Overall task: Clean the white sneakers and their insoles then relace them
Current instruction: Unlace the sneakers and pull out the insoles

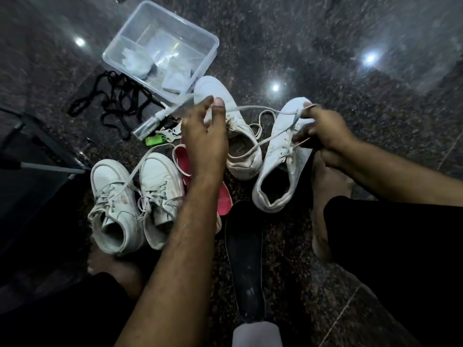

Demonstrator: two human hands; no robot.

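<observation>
Several white sneakers lie on the dark floor. My right hand (323,131) grips the toe end of one white sneaker (280,169) and holds it tilted above the floor. A white lace (250,108) runs taut from that shoe to my left hand (204,136), which pinches its end between thumb and fingers. Behind the lace lies another white sneaker (240,146) with a loose lace. A laced, dirtier pair (135,199) stands at the left. Pink insoles (223,199) lie under my left forearm, and a black insole (244,259) lies near my knees.
A clear plastic box (160,46) with white cloths or wipes stands at the back. Black laces (112,103) lie left of it. A small clear bottle (147,126), keys (167,134) and a green tag (153,140) lie nearby. A dark object (30,156) is at far left.
</observation>
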